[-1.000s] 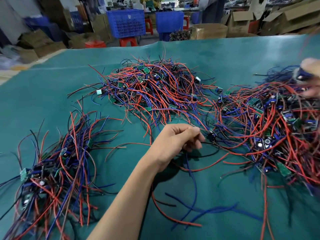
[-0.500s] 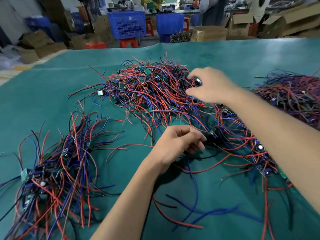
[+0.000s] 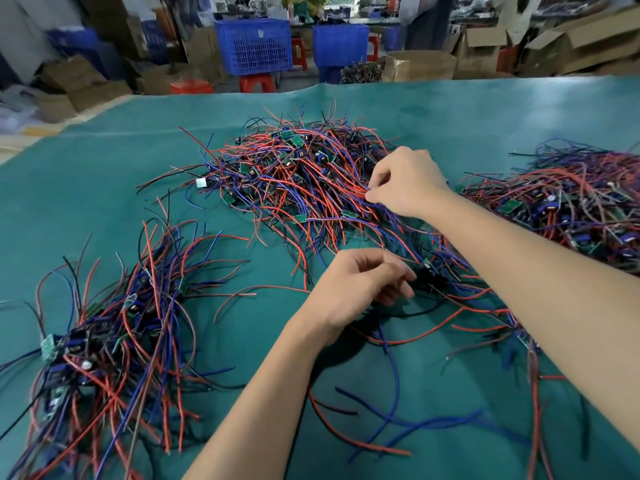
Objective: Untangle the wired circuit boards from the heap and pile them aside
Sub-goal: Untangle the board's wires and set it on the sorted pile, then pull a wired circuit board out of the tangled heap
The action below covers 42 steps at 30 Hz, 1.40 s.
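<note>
Right hand [image 3: 407,183] pinches red and blue wires at the near edge of the central heap of wired circuit boards [image 3: 298,181]. Left hand [image 3: 360,285], fingers curled, grips dark wires by a small board [image 3: 427,266] (grip partly hidden). Sorted pile [image 3: 104,337] lies far left on the green table cover [image 3: 104,188]; another tangle [image 3: 575,209] sits right.

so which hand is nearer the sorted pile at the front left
Left. The left hand sits mid-table, pinching wires just right of the sorted pile. The right hand is farther back, fingers in the centre heap.
</note>
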Each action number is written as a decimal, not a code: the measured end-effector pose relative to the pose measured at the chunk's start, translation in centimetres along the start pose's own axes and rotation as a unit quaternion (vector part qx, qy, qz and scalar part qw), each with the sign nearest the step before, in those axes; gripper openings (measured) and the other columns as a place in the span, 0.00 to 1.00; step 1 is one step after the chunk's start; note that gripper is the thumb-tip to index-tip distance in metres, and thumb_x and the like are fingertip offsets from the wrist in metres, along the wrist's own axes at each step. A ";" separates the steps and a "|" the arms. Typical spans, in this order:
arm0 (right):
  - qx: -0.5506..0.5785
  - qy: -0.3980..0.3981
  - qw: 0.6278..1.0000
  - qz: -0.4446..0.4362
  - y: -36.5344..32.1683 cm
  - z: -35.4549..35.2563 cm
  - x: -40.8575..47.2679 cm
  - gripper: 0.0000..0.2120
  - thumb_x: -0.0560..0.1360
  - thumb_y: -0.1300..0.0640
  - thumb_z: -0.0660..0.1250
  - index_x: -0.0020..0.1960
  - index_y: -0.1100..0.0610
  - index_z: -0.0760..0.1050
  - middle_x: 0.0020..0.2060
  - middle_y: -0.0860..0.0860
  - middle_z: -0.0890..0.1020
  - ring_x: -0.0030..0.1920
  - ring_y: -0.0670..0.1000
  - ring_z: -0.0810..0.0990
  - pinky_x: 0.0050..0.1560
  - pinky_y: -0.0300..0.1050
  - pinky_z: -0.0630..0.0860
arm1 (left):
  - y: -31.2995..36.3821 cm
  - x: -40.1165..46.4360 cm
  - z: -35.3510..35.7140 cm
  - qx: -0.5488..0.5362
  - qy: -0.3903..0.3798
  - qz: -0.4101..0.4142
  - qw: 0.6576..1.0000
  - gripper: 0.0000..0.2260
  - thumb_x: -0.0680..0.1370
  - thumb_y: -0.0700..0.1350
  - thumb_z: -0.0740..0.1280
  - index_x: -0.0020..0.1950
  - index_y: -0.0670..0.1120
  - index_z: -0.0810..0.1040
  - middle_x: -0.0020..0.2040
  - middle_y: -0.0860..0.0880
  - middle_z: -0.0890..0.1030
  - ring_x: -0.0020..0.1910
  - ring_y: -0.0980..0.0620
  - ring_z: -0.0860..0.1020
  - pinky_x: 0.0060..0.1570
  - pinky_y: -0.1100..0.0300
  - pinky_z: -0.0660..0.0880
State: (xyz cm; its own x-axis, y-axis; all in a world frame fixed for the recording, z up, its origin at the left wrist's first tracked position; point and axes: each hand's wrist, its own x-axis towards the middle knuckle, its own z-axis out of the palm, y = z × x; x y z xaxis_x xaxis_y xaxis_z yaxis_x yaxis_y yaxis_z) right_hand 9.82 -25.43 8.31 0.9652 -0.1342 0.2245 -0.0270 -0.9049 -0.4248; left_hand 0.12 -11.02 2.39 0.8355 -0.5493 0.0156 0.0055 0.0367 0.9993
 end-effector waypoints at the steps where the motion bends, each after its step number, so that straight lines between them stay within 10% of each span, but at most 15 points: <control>1: 0.036 0.001 0.999 0.005 0.1 -0.4 -0.1 0.03 0.71 0.54 0.77 0.39 0.50 0.83 0.43 0.52 0.85 0.52 0.57 0.81 0.48 0.45 0.75 | 0.0 0.0 0.0 -0.001 0.000 0.001 1.000 0.10 0.81 0.36 0.61 0.45 0.40 0.81 0.37 0.44 0.82 0.35 0.52 0.75 0.37 0.67 0.73; 10: 0.266 0.030 0.963 0.021 1.2 -5.3 -3.7 0.08 0.71 0.54 0.77 0.35 0.56 0.84 0.32 0.51 0.85 0.38 0.47 0.77 0.45 0.45 0.71 | -0.2 0.3 -0.1 -0.035 0.022 -0.014 0.999 0.07 0.82 0.38 0.62 0.50 0.38 0.79 0.37 0.44 0.82 0.34 0.54 0.77 0.35 0.67 0.74; 17: 0.193 0.147 0.968 -0.057 2.5 -4.9 -12.5 0.08 0.71 0.50 0.74 0.36 0.52 0.83 0.26 0.46 0.82 0.27 0.47 0.79 0.34 0.43 0.74 | 0.1 0.9 -0.4 -0.169 0.068 -0.063 0.981 0.20 0.84 0.54 0.55 0.58 0.40 0.77 0.42 0.42 0.85 0.35 0.50 0.81 0.35 0.64 0.77; 25: 0.204 0.013 0.973 -0.104 3.0 -0.2 -16.5 0.07 0.68 0.57 0.81 0.34 0.51 0.84 0.24 0.47 0.77 0.27 0.43 0.71 0.33 0.33 0.66 | -0.4 0.5 -0.9 -0.174 0.046 -0.022 0.983 0.08 0.82 0.42 0.62 0.54 0.41 0.80 0.44 0.44 0.85 0.38 0.51 0.82 0.44 0.60 0.79; 29: 0.412 -0.105 0.900 -0.098 3.3 -0.8 -16.2 0.19 0.71 0.42 0.70 0.33 0.57 0.84 0.29 0.49 0.83 0.31 0.43 0.75 0.34 0.39 0.65 | -0.4 0.5 -0.8 -0.161 0.052 -0.022 0.985 0.09 0.81 0.43 0.63 0.49 0.42 0.82 0.36 0.43 0.79 0.32 0.51 0.77 0.35 0.61 0.76; 34: 0.517 0.021 0.855 0.024 4.2 -0.4 -15.0 0.22 0.69 0.37 0.68 0.38 0.56 0.84 0.31 0.54 0.82 0.32 0.48 0.77 0.28 0.39 0.66 | -0.5 0.3 -0.7 -0.106 0.001 0.011 0.994 0.08 0.78 0.45 0.66 0.44 0.43 0.82 0.31 0.49 0.76 0.30 0.55 0.72 0.34 0.67 0.70; 37: 0.438 0.037 0.898 0.019 4.3 0.1 -15.0 0.10 0.74 0.44 0.72 0.43 0.51 0.84 0.32 0.47 0.84 0.32 0.43 0.79 0.32 0.31 0.70 | -0.5 0.2 -0.5 -0.039 -0.040 0.025 0.998 0.09 0.79 0.42 0.66 0.46 0.36 0.79 0.32 0.49 0.78 0.31 0.56 0.74 0.35 0.67 0.71; 42: 0.531 0.005 0.844 0.075 3.9 0.6 -14.9 0.05 0.74 0.61 0.75 0.50 0.56 0.85 0.32 0.54 0.81 0.30 0.49 0.77 0.28 0.38 0.70 | -0.4 0.0 -0.5 0.001 -0.081 0.019 0.997 0.10 0.80 0.40 0.66 0.48 0.33 0.81 0.37 0.47 0.81 0.36 0.55 0.75 0.39 0.67 0.71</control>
State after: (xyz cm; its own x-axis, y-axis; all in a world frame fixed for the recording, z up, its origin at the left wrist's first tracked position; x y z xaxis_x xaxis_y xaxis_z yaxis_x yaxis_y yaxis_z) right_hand -4.51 -26.75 2.81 0.9692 -0.2232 0.1041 0.1054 -0.0060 -0.9944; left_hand 0.34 -10.64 2.02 0.7355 -0.6751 0.0576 -0.0256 0.0573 0.9980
